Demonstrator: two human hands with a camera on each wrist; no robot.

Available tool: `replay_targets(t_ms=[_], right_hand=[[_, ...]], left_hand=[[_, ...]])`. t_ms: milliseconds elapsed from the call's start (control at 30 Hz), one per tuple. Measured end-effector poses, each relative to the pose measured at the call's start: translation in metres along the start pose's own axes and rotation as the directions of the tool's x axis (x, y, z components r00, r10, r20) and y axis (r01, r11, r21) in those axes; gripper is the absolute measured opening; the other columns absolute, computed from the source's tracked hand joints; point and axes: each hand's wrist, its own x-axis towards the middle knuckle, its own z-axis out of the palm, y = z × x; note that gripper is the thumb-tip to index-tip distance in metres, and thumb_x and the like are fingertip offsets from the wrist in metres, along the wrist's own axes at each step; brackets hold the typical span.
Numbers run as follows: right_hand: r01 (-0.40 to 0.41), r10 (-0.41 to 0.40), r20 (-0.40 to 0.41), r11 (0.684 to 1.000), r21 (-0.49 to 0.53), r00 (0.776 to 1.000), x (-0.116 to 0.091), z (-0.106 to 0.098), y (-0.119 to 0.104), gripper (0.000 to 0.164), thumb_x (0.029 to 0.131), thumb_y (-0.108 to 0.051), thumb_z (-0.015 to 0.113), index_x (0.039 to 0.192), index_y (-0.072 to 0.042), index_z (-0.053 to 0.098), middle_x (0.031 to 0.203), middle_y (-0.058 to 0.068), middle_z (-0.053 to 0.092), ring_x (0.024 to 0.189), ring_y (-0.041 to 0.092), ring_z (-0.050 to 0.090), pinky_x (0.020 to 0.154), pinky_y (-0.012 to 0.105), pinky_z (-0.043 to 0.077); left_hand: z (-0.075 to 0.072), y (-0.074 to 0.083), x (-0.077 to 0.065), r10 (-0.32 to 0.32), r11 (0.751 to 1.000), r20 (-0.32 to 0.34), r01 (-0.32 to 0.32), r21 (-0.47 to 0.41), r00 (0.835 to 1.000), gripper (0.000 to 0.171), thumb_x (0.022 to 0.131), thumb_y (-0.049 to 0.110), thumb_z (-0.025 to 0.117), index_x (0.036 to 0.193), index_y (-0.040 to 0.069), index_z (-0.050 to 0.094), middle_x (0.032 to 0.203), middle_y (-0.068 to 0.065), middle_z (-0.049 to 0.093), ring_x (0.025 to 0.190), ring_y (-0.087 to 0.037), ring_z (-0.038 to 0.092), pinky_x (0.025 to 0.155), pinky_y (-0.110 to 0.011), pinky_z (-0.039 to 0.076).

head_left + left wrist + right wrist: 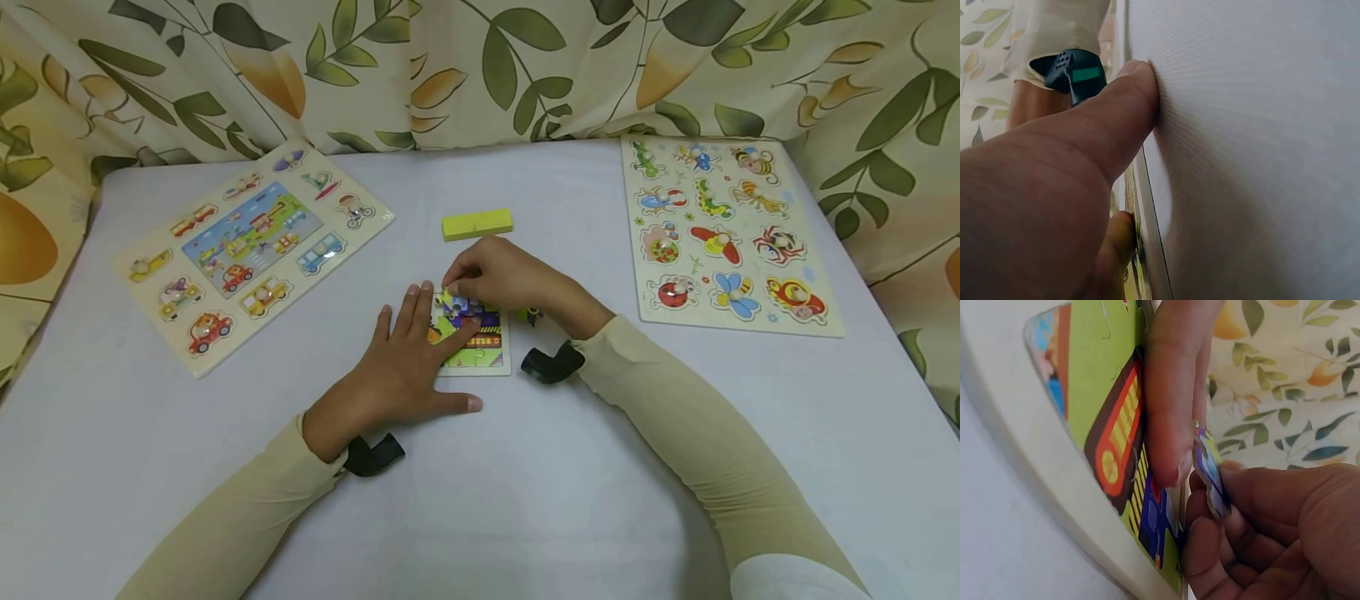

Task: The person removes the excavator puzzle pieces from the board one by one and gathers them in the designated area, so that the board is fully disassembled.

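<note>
Leafy curtains (525, 75) are seen beyond the puzzle (483, 359), which is laid on the desk (555, 475) and touched by the left hand (397, 367), fingers straight; a piece (1211, 467) is pinched by the right hand (506, 271) just above the puzzle.

A vehicle puzzle board (251, 242) lies upper left, an insect board (747, 225) upper right, a leaf-patterned curtain (450, 50) above.

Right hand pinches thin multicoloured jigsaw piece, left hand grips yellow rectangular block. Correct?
No: the left hand rests on the pale-bordered multicoloured jigsaw board, not gripping the yellow block, per the head view. The right hand does pinch the piece.
</note>
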Motion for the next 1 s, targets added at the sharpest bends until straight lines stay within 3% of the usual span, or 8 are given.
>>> replay_targets(t_ms=[1000], right_hand=[[0.043, -0.043, -0.020, 0.999, 0.025, 0.999, -0.019, -0.013, 0.007, 0.018, 0.094, -0.003, 0.060, 0.106, -0.001, 0.074, 0.098, 0.005, 0.071, 0.083, 0.016, 0.060, 0.079, 0.031, 0.048]], left_hand=[[0.003, 0.001, 0.002, -0.017, 1.000, -0.011, 0.017, 0.020, 1.000, 0.100, 0.073, 0.081, 0.056, 0.154, 0.035, 0.021, 0.157, -0.026, -0.017, 0.142, -0.042, -0.017, 0.108, -0.065, 0.001]])
